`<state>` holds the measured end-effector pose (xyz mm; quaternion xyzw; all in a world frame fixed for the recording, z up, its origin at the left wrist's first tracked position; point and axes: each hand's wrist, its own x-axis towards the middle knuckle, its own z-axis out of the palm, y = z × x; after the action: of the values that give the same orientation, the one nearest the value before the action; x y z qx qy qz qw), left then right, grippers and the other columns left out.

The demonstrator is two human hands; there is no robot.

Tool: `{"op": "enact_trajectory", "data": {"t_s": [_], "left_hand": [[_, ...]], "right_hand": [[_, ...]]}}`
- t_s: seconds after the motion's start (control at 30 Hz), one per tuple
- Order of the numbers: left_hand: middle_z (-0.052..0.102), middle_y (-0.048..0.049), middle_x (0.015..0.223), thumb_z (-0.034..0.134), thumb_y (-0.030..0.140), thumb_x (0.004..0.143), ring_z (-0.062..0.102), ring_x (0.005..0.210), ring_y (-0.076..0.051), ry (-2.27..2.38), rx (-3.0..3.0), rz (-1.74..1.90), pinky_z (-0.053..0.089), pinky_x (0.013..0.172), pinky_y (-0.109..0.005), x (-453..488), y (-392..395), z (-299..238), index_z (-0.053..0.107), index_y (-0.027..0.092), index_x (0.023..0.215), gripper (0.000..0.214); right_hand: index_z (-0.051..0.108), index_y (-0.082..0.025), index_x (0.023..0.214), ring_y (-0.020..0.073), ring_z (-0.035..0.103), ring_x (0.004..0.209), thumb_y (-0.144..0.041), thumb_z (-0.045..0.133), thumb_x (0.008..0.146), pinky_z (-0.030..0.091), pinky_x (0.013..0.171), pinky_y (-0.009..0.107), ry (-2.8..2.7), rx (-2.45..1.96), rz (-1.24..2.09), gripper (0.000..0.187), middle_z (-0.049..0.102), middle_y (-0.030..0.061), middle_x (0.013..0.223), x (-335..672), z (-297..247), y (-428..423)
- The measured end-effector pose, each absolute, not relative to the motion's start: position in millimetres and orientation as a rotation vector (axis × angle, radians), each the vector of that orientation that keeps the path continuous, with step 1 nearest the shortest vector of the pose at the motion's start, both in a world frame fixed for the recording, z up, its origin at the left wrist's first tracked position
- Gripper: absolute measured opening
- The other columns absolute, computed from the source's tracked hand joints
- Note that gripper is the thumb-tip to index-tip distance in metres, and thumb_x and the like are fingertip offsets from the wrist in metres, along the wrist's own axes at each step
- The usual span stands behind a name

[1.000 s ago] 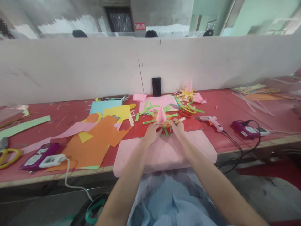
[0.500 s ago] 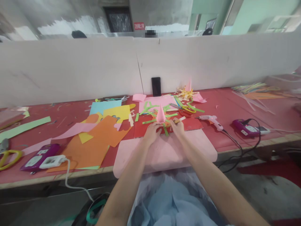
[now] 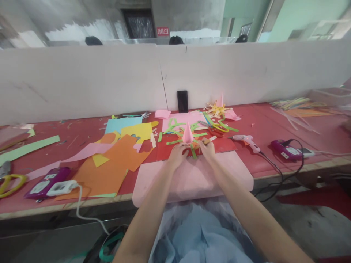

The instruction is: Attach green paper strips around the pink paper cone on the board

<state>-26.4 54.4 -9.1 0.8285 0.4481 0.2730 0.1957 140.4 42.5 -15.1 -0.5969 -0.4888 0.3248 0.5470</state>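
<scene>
A pink paper cone (image 3: 188, 133) stands upright on a red sheet (image 3: 225, 144), with green paper strips (image 3: 193, 151) spread round its base. My left hand (image 3: 177, 155) has its fingers curled in a pinch at the cone's base on the left. On the right side my right hand (image 3: 207, 149) is closed too, pinching a small pale strip (image 3: 211, 139) by the green strips. Both forearms lie over a large pink sheet (image 3: 236, 171) at the table's front edge.
Orange, yellow, blue and pink paper sheets (image 3: 109, 171) lie to the left. A glue gun (image 3: 245, 140) and a purple device (image 3: 283, 150) with cables sit right, scissors (image 3: 216, 128) behind the cone, a phone (image 3: 182, 101) against the white partition (image 3: 82, 80). A second paper flower (image 3: 218, 107) sits behind.
</scene>
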Motion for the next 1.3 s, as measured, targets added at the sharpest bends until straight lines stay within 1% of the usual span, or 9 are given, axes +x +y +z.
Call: {"op": "enact_trajectory", "data": {"t_s": [0.23, 0.37, 0.6, 0.9, 1.07, 1.3], "left_hand": [[0.06, -0.005, 0.116, 0.05, 0.013, 0.083, 0.054, 0.111, -0.02, 1.26, 2.35, 0.741, 0.039, 0.101, -0.039, -27.1, 54.6, -9.2, 0.066, 0.022, 0.103, 0.027], [0.061, -0.0038, 0.117, 0.049, 0.013, 0.083, 0.053, 0.113, -0.02, 1.303, 2.398, 0.692, 0.035, 0.105, -0.041, -26.0, 53.0, -6.5, 0.065, 0.023, 0.104, 0.029], [0.059, -0.003, 0.125, 0.046, 0.016, 0.086, 0.048, 0.122, -0.021, 1.383, 2.376, 0.642, 0.02, 0.112, -0.049, -23.5, 47.3, -0.1, 0.062, 0.027, 0.11, 0.03], [0.052, -0.0023, 0.135, 0.049, 0.023, 0.086, 0.038, 0.131, -0.022, 1.415, 2.36, 0.549, 0.017, 0.112, -0.051, -23.2, 47.1, -2.8, 0.052, 0.029, 0.124, 0.038], [0.046, -0.0015, 0.14, 0.047, 0.027, 0.087, 0.033, 0.135, -0.023, 1.412, 2.382, 0.502, 0.014, 0.113, -0.053, -23.0, 46.5, -3.6, 0.049, 0.031, 0.127, 0.039], [0.04, -0.0024, 0.145, 0.047, 0.037, 0.088, 0.026, 0.138, -0.024, 1.434, 2.393, 0.427, 0.011, 0.113, -0.053, -20.8, 44.0, -0.9, 0.045, 0.029, 0.131, 0.044]], "right_hand": [[0.032, -0.025, 0.055, 0.0112, 0.04, 0.034, -0.036, 0.047, 0.074, 0.033, 0.044, 0.023, -1.119, -1.426, 0.721, 0.027, 0.039, -0.0087, 0.031, 139.6, -15.0, 43.6], [0.032, -0.025, 0.055, 0.0107, 0.037, 0.032, -0.039, 0.047, 0.076, 0.031, 0.041, 0.023, -1.045, -1.375, 0.732, 0.029, 0.036, -0.0088, 0.031, 138.6, -11.3, 41.6], [0.032, -0.024, 0.056, 0.0099, 0.038, 0.032, -0.044, 0.05, 0.075, 0.032, 0.041, 0.023, -1.053, -1.321, 0.748, 0.033, 0.037, -0.009, 0.032, 138.2, -7.5, 38.7], [0.033, -0.024, 0.055, 0.0102, 0.04, 0.032, -0.054, 0.049, 0.076, 0.031, 0.04, 0.022, -1.091, -1.346, 0.746, 0.039, 0.04, -0.0071, 0.031, 137.9, -9.9, 40.7], [0.032, -0.024, 0.055, 0.0102, 0.04, 0.032, -0.053, 0.049, 0.077, 0.032, 0.042, 0.022, -1.143, -1.379, 0.685, 0.04, 0.04, -0.0074, 0.031, 137.4, -8.6, 38.3], [0.033, -0.024, 0.055, 0.0101, 0.041, 0.033, -0.048, 0.05, 0.078, 0.033, 0.043, 0.022, -1.148, -1.405, 0.703, 0.038, 0.042, -0.0072, 0.032, 137.4, -10.9, 39.4]]}}
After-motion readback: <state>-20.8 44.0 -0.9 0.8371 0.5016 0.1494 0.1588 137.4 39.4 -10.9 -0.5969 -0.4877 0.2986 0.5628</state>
